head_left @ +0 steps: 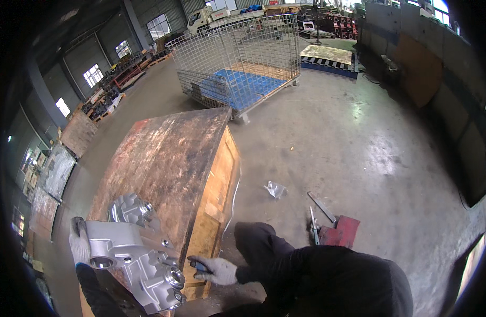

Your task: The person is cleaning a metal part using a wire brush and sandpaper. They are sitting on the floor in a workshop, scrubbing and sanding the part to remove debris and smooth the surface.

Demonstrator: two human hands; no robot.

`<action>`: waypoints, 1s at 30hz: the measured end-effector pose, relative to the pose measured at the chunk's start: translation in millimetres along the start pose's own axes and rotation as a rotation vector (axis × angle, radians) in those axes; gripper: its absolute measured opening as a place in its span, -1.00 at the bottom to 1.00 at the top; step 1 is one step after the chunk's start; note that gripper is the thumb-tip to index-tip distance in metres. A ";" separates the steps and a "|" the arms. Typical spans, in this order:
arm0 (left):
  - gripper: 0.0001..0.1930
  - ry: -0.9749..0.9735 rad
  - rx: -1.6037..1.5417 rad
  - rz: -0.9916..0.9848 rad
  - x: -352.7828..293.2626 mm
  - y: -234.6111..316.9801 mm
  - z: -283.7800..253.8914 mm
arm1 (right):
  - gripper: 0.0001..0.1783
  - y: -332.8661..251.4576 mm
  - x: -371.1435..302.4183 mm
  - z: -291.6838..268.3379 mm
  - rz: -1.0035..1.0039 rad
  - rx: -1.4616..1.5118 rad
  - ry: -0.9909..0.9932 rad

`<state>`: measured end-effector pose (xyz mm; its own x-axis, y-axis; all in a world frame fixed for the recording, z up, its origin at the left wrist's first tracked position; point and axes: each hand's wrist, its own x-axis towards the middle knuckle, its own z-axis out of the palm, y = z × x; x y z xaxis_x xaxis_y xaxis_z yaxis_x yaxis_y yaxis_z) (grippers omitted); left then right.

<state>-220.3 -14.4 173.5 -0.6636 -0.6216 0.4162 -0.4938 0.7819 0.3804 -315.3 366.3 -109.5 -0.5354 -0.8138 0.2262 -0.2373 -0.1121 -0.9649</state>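
Note:
A large silver-grey metal casting (116, 238), with round bores and lugs, lies at the near end of a worn wooden crate top (163, 153). My left hand (80, 243), in a pale work glove with dark fingertips, grips the casting's left side. Just off its right side, beyond the crate's edge, my gloved right hand (221, 271) is closed around a small blue and dark tool (200, 266). The glove covers part of this tool, so its exact kind does not show.
Beyond the crate stands a wire mesh cage (237, 58) with a blue base. On the floor to the right lie a clear plastic bag (275, 189), a flat metal bar (322, 206), a slim tool (313, 226) and a red piece (348, 231). A wall lines the right.

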 end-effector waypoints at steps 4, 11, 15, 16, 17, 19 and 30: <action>-0.47 0.030 0.192 -0.076 -11.0 14.3 -6.6 | -0.43 1.2 15.9 -22.5 -0.210 -0.422 -0.301; -0.50 0.061 0.080 -0.007 3.9 -13.4 -0.5 | -0.55 0.3 70.8 -18.5 -0.414 -0.648 -0.176; -0.51 0.085 0.205 0.030 -3.0 13.3 2.0 | -0.57 6.5 74.4 -23.3 -0.388 -0.672 -0.174; -0.51 0.097 0.258 0.039 -8.6 35.1 4.4 | -0.59 9.1 73.4 -26.5 -0.359 -0.684 -0.179; -0.49 0.133 0.364 -0.008 -18.9 45.5 -4.8 | -0.62 -5.5 71.5 -25.9 -0.364 -0.661 -0.200; -0.40 -0.044 0.210 -0.135 -4.8 7.1 -27.9 | -0.57 -15.5 76.9 -18.0 -0.353 -0.714 -0.240; -0.52 0.069 0.082 -0.014 -8.3 12.7 -6.2 | -0.50 -15.9 89.5 -23.4 -0.465 -0.885 -0.214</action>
<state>-217.6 0.4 180.0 -0.6172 -0.6323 0.4682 -0.5490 0.7724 0.3193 -378.5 308.6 -70.7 -0.1017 -0.8917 0.4411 -0.9447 -0.0523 -0.3236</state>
